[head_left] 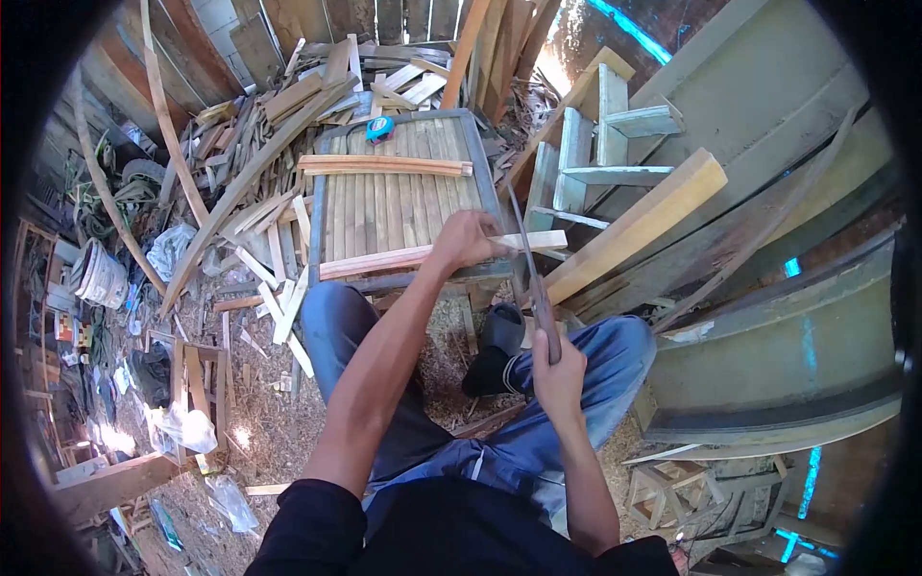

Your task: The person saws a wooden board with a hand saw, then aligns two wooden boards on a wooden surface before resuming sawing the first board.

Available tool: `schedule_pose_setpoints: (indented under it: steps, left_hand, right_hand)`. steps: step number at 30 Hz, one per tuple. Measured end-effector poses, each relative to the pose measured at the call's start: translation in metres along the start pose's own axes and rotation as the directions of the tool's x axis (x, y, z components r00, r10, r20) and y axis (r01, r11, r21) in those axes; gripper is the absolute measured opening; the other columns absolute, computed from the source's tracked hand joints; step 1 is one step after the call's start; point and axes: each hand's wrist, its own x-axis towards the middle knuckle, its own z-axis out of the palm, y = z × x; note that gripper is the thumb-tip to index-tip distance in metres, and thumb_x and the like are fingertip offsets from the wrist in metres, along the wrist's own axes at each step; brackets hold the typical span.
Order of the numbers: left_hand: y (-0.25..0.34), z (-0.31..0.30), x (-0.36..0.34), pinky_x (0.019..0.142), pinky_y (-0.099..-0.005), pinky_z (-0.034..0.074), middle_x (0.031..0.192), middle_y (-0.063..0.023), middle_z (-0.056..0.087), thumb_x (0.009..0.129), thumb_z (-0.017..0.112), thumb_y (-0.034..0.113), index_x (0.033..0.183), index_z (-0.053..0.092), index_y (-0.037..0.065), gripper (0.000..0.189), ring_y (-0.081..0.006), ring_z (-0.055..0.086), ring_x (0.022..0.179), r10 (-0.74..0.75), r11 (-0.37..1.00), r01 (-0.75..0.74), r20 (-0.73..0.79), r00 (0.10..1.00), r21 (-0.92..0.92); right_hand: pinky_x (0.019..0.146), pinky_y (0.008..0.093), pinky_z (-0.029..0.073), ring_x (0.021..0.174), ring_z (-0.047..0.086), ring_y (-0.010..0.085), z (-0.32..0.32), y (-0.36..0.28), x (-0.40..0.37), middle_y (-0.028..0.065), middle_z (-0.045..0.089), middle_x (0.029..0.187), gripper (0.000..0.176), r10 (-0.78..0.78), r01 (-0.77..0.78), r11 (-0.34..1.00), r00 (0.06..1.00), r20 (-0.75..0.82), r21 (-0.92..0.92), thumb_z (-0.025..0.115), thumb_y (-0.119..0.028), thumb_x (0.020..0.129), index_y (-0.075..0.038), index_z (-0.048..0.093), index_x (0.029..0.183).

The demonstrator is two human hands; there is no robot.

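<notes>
My left hand [467, 240] is closed on a light wooden strip [375, 261] that lies across the near end of a slatted wooden table [394, 206]. My right hand [559, 370] grips the handle of a saw [527, 240]. The saw's long blade points away from me and meets the strip near its right end, just past the table's right edge. Farther back on the slats, several reddish strips [384, 166] lie side by side. A teal tape measure [379, 128] rests near the table's far edge.
Scrap wood [279, 125] is heaped behind and left of the table. A thick beam [639, 226] slants at the right beside a pale wooden frame [576, 158]. A white bucket [101, 276] stands far left. Wood shavings [279, 413] cover the floor.
</notes>
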Motion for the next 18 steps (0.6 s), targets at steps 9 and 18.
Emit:
schedule_pose_setpoints:
  steps: [9, 18]
  left_hand:
    - [-0.004, -0.003, 0.009, 0.070, -0.0353, 0.053, 0.077, -0.0135, 0.070, 0.059, 0.088, 0.035, 0.085, 0.073, 0.001, 0.046, -0.0239, 0.067, 0.071, -0.100, 0.993, 0.104, 0.075, 0.992, -0.052]
    - [-0.001, 0.003, -0.001, 0.068, -0.0362, 0.052, 0.076, -0.0136, 0.070, 0.059, 0.086, 0.037, 0.083, 0.071, 0.001, 0.046, -0.0251, 0.066, 0.071, 0.017, 0.999, -0.014, 0.091, 0.996, -0.031]
  right_hand:
    - [0.051, 0.0401, 0.040, 0.050, 0.049, 0.0264, -0.009, -0.008, 0.000, 0.0170, 0.049, 0.054, 0.036, -0.012, 0.012, 1.000, 1.000, 0.017, -0.023, 0.058, -0.027, 0.095, 0.004, 0.059, 0.077]
    - [0.050, 0.0412, 0.042, 0.048, 0.057, 0.0335, -0.020, -0.003, -0.016, 0.0192, 0.050, 0.053, 0.038, 0.015, -0.015, 1.000, 0.999, 0.052, 0.003, 0.058, -0.028, 0.095, 0.003, 0.057, 0.073]
